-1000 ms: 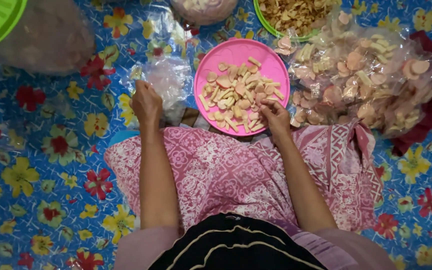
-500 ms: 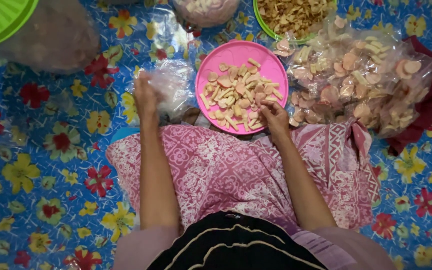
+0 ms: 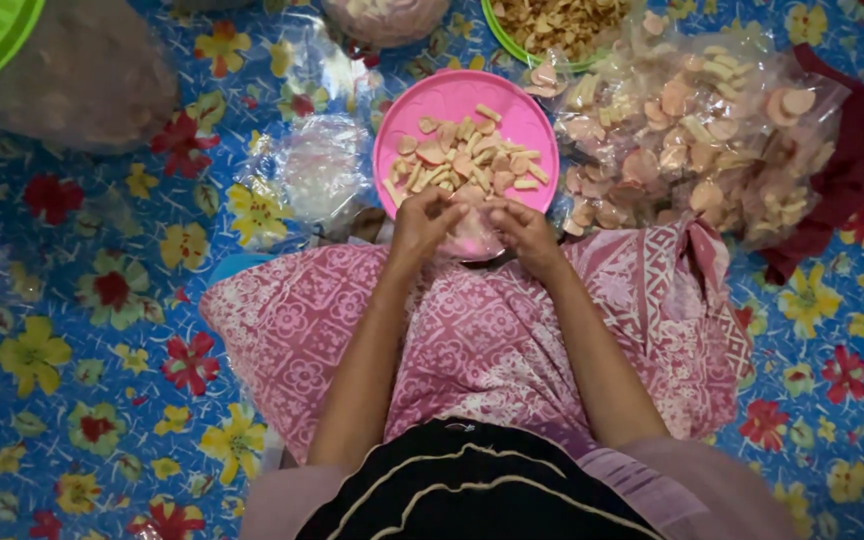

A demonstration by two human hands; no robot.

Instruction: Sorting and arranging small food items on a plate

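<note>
Both hands meet at the near rim of the pink plate [image 3: 472, 95]: left hand [image 3: 422, 222] and right hand [image 3: 524, 228], fingers curled together around a small clear bag [image 3: 475, 235] of crackers.

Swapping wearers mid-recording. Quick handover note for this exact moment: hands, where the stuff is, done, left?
Left hand and right hand: together at the near rim of the pink plate, fingers pinching a small clear bag; exact grip hidden.
Pink plate: holds pale cracker pieces, set on the floral mat ahead of the lap.
Big clear bag of crackers: to the right of the plate.
Empty clear bags: to the left of the plate.
Done: crackers tipped out on the plate.
Left: most pieces remain on the plate, unbagged.
</note>
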